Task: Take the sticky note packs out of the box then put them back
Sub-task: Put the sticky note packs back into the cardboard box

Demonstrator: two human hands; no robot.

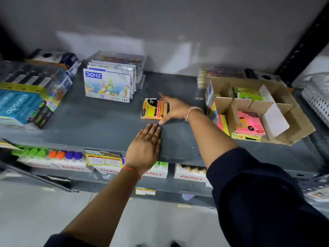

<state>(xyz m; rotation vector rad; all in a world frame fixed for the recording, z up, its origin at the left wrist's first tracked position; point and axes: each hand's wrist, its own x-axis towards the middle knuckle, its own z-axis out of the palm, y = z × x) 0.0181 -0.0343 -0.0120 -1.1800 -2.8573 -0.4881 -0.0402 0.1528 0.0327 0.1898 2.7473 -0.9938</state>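
An orange and yellow sticky note pack (152, 109) lies flat on the grey shelf (99, 120). My right hand (175, 108) rests on its right edge, fingers spread along its side. My left hand (145, 148) lies flat, palm down, on the shelf's front edge, holding nothing. To the right stands an open cardboard box (277, 106) with dividers. Inside it are a pink pack (249, 123) and green packs (247, 94). More coloured packs (221, 122) lean against the box's left side.
A stack of Doms colour boxes (108, 84) stands at the back left of the shelf. Apsara boxes (23, 104) fill the far left. Below the shelf are Fitfizz boxes (191, 174) and price tags (104, 159). A white perforated basket (316, 97) sits at the far right.
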